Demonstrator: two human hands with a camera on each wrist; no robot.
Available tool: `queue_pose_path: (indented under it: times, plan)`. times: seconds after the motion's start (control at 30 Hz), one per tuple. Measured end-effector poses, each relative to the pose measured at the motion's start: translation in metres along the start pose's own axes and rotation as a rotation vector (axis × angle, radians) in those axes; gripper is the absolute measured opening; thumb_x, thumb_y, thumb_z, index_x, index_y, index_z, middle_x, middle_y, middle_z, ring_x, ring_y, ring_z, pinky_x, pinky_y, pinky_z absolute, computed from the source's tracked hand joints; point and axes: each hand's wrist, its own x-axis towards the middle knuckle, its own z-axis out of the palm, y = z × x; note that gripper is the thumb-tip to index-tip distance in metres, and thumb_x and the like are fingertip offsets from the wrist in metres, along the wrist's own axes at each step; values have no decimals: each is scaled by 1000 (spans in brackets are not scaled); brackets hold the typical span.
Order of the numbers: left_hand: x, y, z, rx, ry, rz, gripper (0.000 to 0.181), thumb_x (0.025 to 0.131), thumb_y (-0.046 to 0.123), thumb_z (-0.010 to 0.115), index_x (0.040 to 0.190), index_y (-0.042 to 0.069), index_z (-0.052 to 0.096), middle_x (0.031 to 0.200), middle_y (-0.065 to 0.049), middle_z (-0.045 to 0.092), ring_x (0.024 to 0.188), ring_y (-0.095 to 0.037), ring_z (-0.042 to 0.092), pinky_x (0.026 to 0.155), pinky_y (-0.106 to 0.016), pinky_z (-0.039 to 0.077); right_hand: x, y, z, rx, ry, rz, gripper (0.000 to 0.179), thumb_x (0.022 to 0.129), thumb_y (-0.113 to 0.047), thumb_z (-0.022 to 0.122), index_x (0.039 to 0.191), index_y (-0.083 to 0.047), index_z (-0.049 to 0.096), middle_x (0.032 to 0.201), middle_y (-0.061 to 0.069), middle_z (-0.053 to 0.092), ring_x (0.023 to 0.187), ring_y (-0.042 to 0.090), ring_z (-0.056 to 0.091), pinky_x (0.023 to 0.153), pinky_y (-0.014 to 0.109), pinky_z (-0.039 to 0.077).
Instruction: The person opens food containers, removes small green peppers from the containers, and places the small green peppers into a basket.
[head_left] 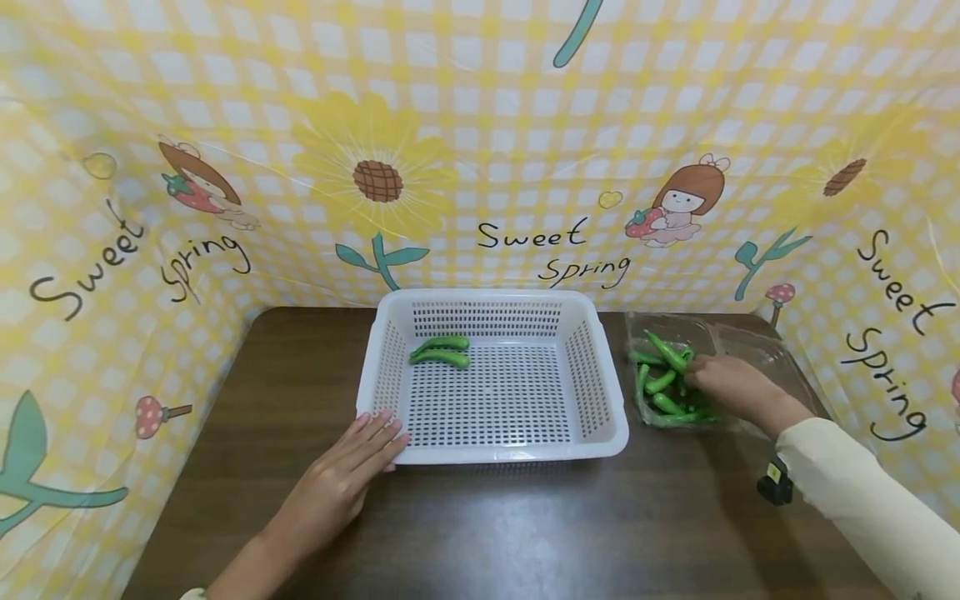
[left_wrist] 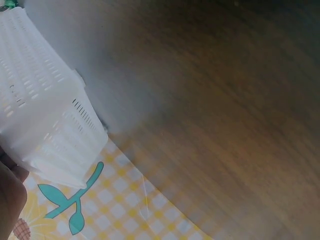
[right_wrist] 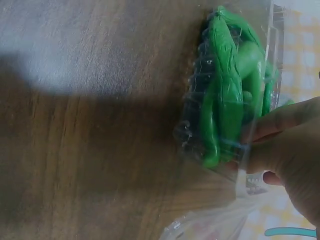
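My left hand [head_left: 337, 479] rests with its fingers laid straight over the front left corner of a white plastic basket [head_left: 510, 454]. Inside that basket, towards its left side, lie two green chili peppers [head_left: 441, 359]. On the right, my right hand [head_left: 738, 387] reaches into a clear plastic box [head_left: 637, 417], its curled fingers pinching the end of a green chili pepper [head_left: 667, 350]. Several more peppers [head_left: 667, 404] are heaped around it there. In the right wrist view the fingertips are partly hidden behind the box wall and the peppers [right_wrist: 227, 95].
Brown wood tabletop [head_left: 465, 533] lies under everything. The clear lid [head_left: 757, 350] extends to the right of the box, partly under the right arm. A small black device [head_left: 775, 483] hangs at the right sleeve. Yellow checked cloth [head_left: 480, 167] walls the back and sides.
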Motion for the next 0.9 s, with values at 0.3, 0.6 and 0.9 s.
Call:
queue_pose_path:
  times: [0.3,0.6,0.9]
  plan:
    - [1,1,-3,-12,-39,-28,41,112,23,39,129,1,69,134,-17,68,127,-34,65,126,-39,39,3,1,7,-63,2,-31,23,73,-1,88,81,-17,74,88,0,73,80,21,65,63,40,57]
    - [0,1,-4,-7,-21,-26,40,112,22,40,129,1,70,135,-17,67,129,-32,65,126,-40,39,13,8,-18,296,2,29,22,82,2,80,101,-8,78,108,12,75,96,31,73,78,46,66]
    - [1,1,-1,-14,-4,-20,41,112,23,39,128,1,70,134,-16,68,125,-35,67,126,-39,38,55,-15,-57,525,74,170,23,90,-6,78,112,-6,73,104,7,76,94,24,74,79,42,67]
